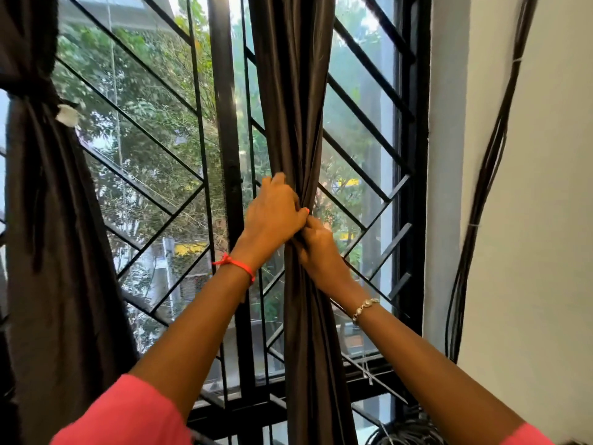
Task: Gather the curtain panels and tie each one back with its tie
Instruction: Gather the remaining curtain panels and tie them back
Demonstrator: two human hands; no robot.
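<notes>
Gripping the gathered centre curtain panel [292, 107] at mid-frame, both hands at its narrowest point, in front of the window grille [154, 149]. Step in hand, as judged: cinching the bundle before tying. Second panel [54, 220] at the left edge of the frame, already bound by its tie [29, 83] at upper left; task likely about half done.

To do it well:
- Hold all folds inside one fist, with no fold left loose at the back.
- Free the other hand only after securing the bundle.
- Pass the tie round at the pinched waist, not lower, roughly level with the bound panel.
- Pull snug without dragging fabric down from above.

Tie for the centre panel: not made out, possibly hidden in the folds or under the fingers; cannot tell.

Pose:
- Left hand [276, 213]: upper of the two, reaching up from lower left, fingers curled round the bundle from the left side, clenched on the fabric. Red thread [239, 264] at the wrist.
- Right hand [317, 248]: just below and touching the left, reaching up from lower right, fingers curled into the folds, grasping the same panel. Bracelet [364, 308] at the wrist.
- Both forearms extended, converging on mid-frame.

Dark cables [487, 162] down the wall at right of frame, well apart from the work.
</notes>
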